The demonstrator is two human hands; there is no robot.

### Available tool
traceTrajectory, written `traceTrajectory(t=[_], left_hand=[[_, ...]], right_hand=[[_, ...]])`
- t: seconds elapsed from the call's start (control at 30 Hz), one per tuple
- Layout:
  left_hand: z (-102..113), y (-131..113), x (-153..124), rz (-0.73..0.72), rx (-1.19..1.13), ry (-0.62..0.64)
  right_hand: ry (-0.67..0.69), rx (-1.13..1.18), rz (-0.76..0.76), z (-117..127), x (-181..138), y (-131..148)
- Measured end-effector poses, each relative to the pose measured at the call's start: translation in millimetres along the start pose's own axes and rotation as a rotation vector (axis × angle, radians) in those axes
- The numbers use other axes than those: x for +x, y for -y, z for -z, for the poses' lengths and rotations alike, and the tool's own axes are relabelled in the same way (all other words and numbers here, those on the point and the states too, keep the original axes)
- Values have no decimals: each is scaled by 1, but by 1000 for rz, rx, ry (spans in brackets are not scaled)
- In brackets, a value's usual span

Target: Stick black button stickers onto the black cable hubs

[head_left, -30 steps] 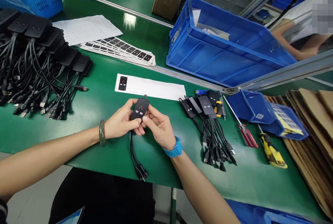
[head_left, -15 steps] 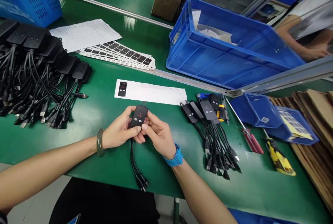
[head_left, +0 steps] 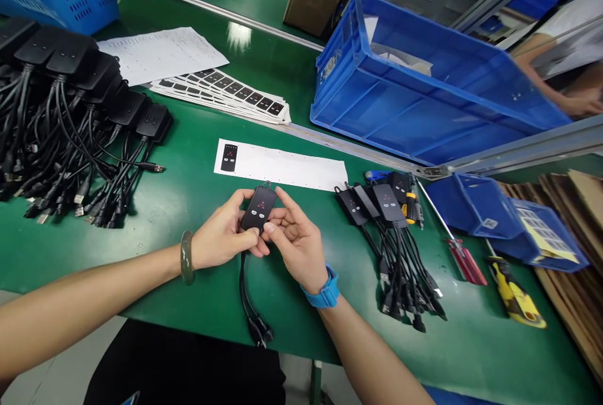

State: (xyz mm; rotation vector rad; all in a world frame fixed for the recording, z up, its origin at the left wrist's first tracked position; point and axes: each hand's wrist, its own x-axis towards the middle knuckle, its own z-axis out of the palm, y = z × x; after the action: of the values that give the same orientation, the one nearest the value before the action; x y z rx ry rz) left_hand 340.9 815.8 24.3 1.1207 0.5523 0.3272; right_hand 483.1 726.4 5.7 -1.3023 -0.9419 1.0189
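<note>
My left hand (head_left: pixel 229 229) is closed around a small black control box (head_left: pixel 259 207) with cables, its thumb across the lower edge. The box's face shows a red mark and two pale button prints, and a hanging loop sticks up at its top. Its cables (head_left: pixel 249 311) dangle toward the table's front edge. At the box's right side, my right hand (head_left: pixel 296 238) has its index finger stretched out and the thumb near the lower corner; the other fingers are partly curled. Beyond the hands lies a white label strip (head_left: pixel 287 165) with one black label (head_left: pixel 229 157) at its left end.
Piled cabled boxes (head_left: pixel 70 59) fill the left, below a blue basket (head_left: pixel 89 0). Label sheets (head_left: pixel 226 91) lie behind. Labelled boxes (head_left: pixel 389 201), a screwdriver (head_left: pixel 466 260) and a yellow-handled tool (head_left: pixel 518 298) lie right. A blue crate (head_left: pixel 424 103) stands behind; a person is at far right.
My right index finger has straightened and lifted off the box's edge, and the right hand has opened somewhat. My left hand still holds the box. The whole view has shifted slightly.
</note>
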Motion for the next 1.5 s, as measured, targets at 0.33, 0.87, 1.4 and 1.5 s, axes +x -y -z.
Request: traceTrajectory(t=[0.33, 0.87, 1.4, 1.5], left_hand=[[0, 1, -8, -92, 254, -6], [2, -6, -9, -2, 483, 139], [-4, -15, -14, 86, 308, 78], [-3, -15, -14, 97, 216, 40]], right_hand=[[111, -62, -24, 7, -3, 2], [333, 25, -90, 7, -3, 4], [346, 0, -53, -2, -5, 6], [248, -194, -39, 16, 6, 2]])
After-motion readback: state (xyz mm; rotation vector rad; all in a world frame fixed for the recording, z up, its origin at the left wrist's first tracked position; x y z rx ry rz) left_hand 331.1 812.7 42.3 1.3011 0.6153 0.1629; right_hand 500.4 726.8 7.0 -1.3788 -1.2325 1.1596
